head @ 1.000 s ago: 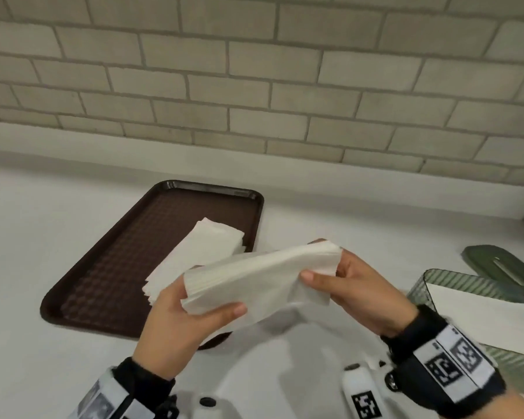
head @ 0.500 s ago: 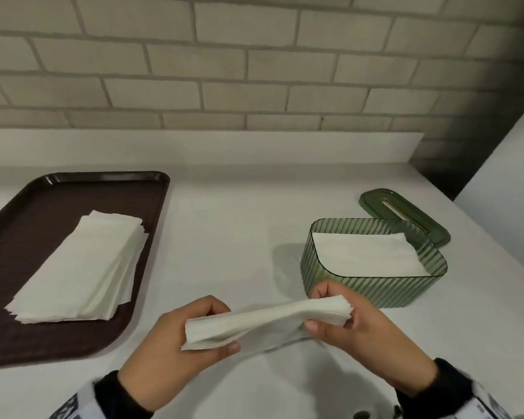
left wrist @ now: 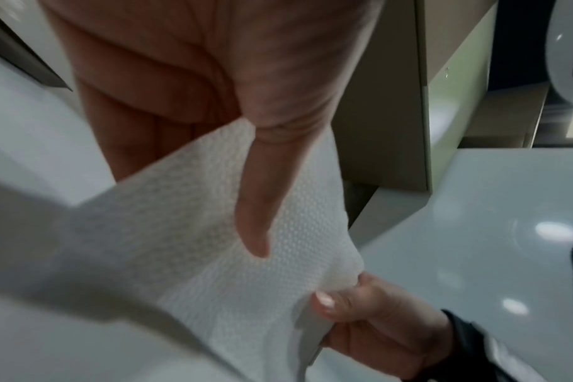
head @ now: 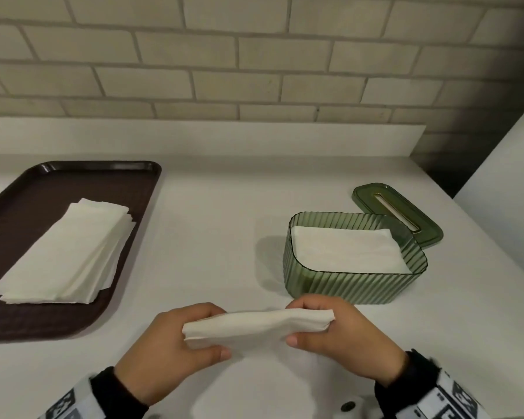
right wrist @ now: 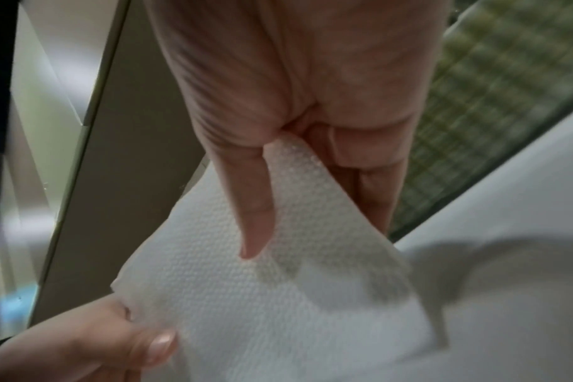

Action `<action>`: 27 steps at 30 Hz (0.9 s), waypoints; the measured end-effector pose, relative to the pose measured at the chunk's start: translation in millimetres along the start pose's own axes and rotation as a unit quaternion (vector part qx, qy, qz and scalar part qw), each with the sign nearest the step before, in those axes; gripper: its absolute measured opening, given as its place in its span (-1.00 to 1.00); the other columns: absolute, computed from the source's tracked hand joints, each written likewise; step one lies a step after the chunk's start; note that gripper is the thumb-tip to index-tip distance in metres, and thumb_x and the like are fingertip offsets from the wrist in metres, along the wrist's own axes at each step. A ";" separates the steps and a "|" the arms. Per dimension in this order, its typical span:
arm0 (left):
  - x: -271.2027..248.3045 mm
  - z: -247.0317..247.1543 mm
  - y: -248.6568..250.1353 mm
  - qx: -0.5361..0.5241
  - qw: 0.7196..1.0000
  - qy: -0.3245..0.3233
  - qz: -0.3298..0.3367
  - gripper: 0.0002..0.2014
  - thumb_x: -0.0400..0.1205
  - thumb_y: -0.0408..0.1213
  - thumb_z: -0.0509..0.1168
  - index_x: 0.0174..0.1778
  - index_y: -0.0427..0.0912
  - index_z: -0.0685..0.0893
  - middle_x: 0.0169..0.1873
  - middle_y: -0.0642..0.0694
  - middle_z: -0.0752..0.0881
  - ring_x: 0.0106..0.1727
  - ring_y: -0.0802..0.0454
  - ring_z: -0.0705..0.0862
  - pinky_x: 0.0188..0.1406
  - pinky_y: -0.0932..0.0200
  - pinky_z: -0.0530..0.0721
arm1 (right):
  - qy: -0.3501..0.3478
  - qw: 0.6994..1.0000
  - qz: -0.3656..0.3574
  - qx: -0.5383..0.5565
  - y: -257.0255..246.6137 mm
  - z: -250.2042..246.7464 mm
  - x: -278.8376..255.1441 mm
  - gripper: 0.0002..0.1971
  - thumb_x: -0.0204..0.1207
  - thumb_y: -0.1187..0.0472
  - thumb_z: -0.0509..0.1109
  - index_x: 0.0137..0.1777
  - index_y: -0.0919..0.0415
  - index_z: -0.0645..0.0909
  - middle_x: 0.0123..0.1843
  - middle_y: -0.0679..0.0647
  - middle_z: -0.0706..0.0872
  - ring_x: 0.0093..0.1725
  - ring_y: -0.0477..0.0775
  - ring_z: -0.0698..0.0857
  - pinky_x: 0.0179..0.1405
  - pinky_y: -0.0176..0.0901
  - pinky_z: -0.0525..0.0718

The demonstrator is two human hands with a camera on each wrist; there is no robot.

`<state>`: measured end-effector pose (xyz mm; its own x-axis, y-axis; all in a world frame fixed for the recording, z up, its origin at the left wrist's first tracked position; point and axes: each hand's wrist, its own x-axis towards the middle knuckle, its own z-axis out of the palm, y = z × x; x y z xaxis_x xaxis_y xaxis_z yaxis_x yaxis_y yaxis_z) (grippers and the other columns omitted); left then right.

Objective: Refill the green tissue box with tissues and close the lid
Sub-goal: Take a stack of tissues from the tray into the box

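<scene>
Both hands hold one bundle of white tissues [head: 256, 328] level above the counter, near the front edge. My left hand [head: 191, 337] pinches its left end and my right hand [head: 318, 323] pinches its right end. The wrist views show the embossed tissues [left wrist: 213, 245] [right wrist: 278, 297] under each thumb. The green ribbed tissue box [head: 354, 282] stands open just beyond my right hand, with white tissues [head: 342, 249] lying inside. Its green lid [head: 397, 216] with a slot lies flat behind the box.
A dark brown tray [head: 28, 322] sits at the left and carries a stack of white tissues [head: 70, 252]. A tiled wall with a white ledge [head: 194, 137] runs along the back. A white panel [head: 508, 182] rises at the right.
The view has swung right, so the box and lid now show fully. Both hands have carried the tissue bundle away from the tray toward the box and lowered it near the counter.
</scene>
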<state>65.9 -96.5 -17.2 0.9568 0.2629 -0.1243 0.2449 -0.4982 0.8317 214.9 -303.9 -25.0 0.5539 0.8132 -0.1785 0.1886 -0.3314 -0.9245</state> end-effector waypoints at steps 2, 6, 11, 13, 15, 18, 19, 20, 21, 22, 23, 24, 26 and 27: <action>0.7 -0.6 2.8 -0.009 1.000 0.010 0.002 -0.68 0.32 -0.29 0.60 -0.15 0.18 0.72 -0.23 0.12 0.79 -0.17 0.19 0.73 -0.25 0.44 0.58 | -0.011 1.000 -0.012 0.008 -2.5 -4.5 1.5 -0.80 0.31 0.21 0.61 -0.07 0.11 0.72 -0.17 0.07 0.75 -0.23 -0.15 0.65 -0.21 -0.26 0.57; 0.5 4.0 -0.7 -0.001 0.999 0.012 -0.035 -0.62 0.25 -0.29 0.64 -0.15 0.20 0.72 -0.24 0.13 0.79 -0.21 0.19 0.72 -0.27 0.39 0.60 | -0.041 0.999 0.023 -0.013 1.8 -9.0 2.9 -0.67 0.17 0.13 0.67 -0.07 0.08 0.70 -0.20 0.01 0.73 -0.24 -0.12 0.64 -0.24 -0.17 0.61; 0.8 12.6 -3.2 0.027 0.999 0.030 -0.035 -0.69 0.28 -0.15 0.59 -0.14 0.23 0.70 -0.28 0.16 0.78 -0.22 0.21 0.72 -0.26 0.39 0.58 | -0.073 0.996 0.029 -0.051 11.2 -18.8 4.8 -0.72 0.27 0.14 0.62 -0.02 0.13 0.72 -0.14 0.04 0.76 -0.15 -0.16 0.69 -0.07 -0.20 0.62; 1.4 12.9 0.8 0.038 0.998 0.041 -0.035 -0.80 0.33 -0.11 0.56 -0.18 0.15 0.73 -0.31 0.13 0.78 -0.25 0.17 0.71 -0.25 0.31 0.60 | -0.077 0.994 0.035 -0.066 11.0 -23.3 5.8 -0.69 0.32 0.07 0.58 0.06 0.10 0.73 -0.03 -0.09 0.81 -0.02 -0.15 0.75 0.12 -0.15 0.66; 1.9 11.0 5.6 0.018 0.997 0.047 -0.052 -0.88 0.39 -0.15 0.55 -0.19 0.06 0.78 -0.27 0.13 0.81 -0.21 0.19 0.74 -0.20 0.27 0.65 | -0.073 0.994 0.038 -0.066 5.8 -29.1 4.9 -0.68 0.36 0.08 0.58 0.13 0.03 0.73 0.05 -0.14 0.82 0.07 -0.17 0.76 0.20 -0.15 0.68; 2.0 5.7 18.8 -0.092 0.994 -0.007 -0.066 -0.73 0.42 -0.20 0.51 0.04 0.04 0.78 -0.05 0.19 0.82 0.04 0.25 0.77 0.00 0.41 0.67 | -0.056 0.998 0.008 -0.008 -7.1 -39.3 -0.1 -0.69 0.41 0.19 0.56 0.15 0.00 0.72 0.09 -0.21 0.80 0.11 -0.21 0.75 0.17 -0.29 0.66; 3.0 4.8 24.8 -0.142 0.987 -0.022 -0.066 -0.72 0.42 -0.24 0.51 0.06 -0.02 0.78 -0.01 0.12 0.82 0.08 0.17 0.77 0.02 0.38 0.68 | -0.047 0.998 0.002 0.030 -11.2 -43.2 -2.8 -0.70 0.41 0.21 0.55 0.15 0.02 0.71 0.10 -0.18 0.80 0.13 -0.17 0.75 0.14 -0.31 0.66; 5.1 4.4 29.9 -0.179 0.980 -0.032 -0.075 -0.75 0.44 -0.30 0.48 0.04 -0.09 0.79 -0.03 0.03 0.83 0.07 0.09 0.78 -0.03 0.38 0.70 | -0.043 0.996 0.000 0.077 -14.8 -47.6 -6.0 -0.69 0.41 0.24 0.54 0.16 0.06 0.71 0.11 -0.13 0.80 0.14 -0.11 0.76 0.12 -0.30 0.67; 7.8 5.9 33.4 -0.210 0.973 -0.043 -0.084 -0.82 0.47 -0.39 0.43 -0.02 -0.19 0.79 -0.13 -0.06 0.85 -0.04 0.05 0.82 -0.17 0.43 0.70 | -0.049 0.991 -0.001 0.125 -16.9 -51.9 -8.9 -0.68 0.41 0.27 0.54 0.17 0.10 0.70 0.13 -0.06 0.80 0.15 -0.04 0.76 0.10 -0.28 0.68; 8.4 7.2 36.8 -0.227 0.969 -0.050 -0.086 -0.87 0.50 -0.48 0.35 -0.11 -0.28 0.77 -0.31 -0.12 0.84 -0.26 0.08 0.82 -0.36 0.51 0.65 | -0.065 0.984 0.000 0.163 -18.9 -55.8 -11.8 -0.66 0.41 0.31 0.52 0.19 0.13 0.69 0.15 0.00 0.80 0.17 0.02 0.76 0.09 -0.26 0.68; 8.2 8.6 39.6 -0.246 0.964 -0.050 -0.092 -0.87 0.51 -0.54 0.30 -0.15 -0.33 0.74 -0.45 -0.13 0.79 -0.47 0.14 0.77 -0.54 0.55 0.57 | -0.086 0.980 -0.001 0.182 -20.0 -58.4 -13.9 -0.64 0.40 0.35 0.50 0.21 0.15 0.68 0.17 0.04 0.79 0.19 0.05 0.75 0.09 -0.25 0.68; 7.8 8.5 43.0 -0.282 0.953 -0.050 -0.100 -0.89 0.51 -0.50 0.34 -0.09 -0.36 0.73 -0.45 -0.13 0.78 -0.52 0.17 0.73 -0.59 0.55 0.55 | -0.107 0.978 -0.002 0.180 -20.2 -60.0 -15.2 -0.61 0.41 0.39 0.49 0.24 0.15 0.66 0.19 0.05 0.78 0.21 0.05 0.74 0.11 -0.23 0.68; 9.8 9.9 35.8 -0.293 0.950 -0.061 -0.091 -0.53 0.36 -0.14 0.57 0.15 -0.24 0.70 -0.10 -0.13 0.83 -0.14 0.05 0.82 -0.28 0.45 0.70 | -0.128 0.982 -0.005 0.136 -15.0 -58.8 -14.8 -0.57 0.42 0.45 0.48 0.28 0.18 0.63 0.22 0.05 0.76 0.24 0.05 0.72 0.20 -0.18 0.66; 9.6 10.7 28.6 -0.271 0.958 -0.061 -0.077 -0.38 0.25 0.00 0.60 0.19 -0.18 0.70 0.04 -0.10 0.81 0.06 0.00 0.79 -0.07 0.35 0.73 | -0.128 0.986 -0.007 0.111 -10.8 -56.4 -13.4 -0.57 0.42 0.45 0.49 0.29 0.19 0.63 0.23 0.04 0.76 0.24 0.05 0.72 0.25 -0.12 0.65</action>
<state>83.7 -117.0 -0.3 0.9354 0.1838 -0.3019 0.2980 0.0491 0.9533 251.1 -338.2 6.4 0.3248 0.9201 -0.2188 -0.0029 -0.2303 -0.9731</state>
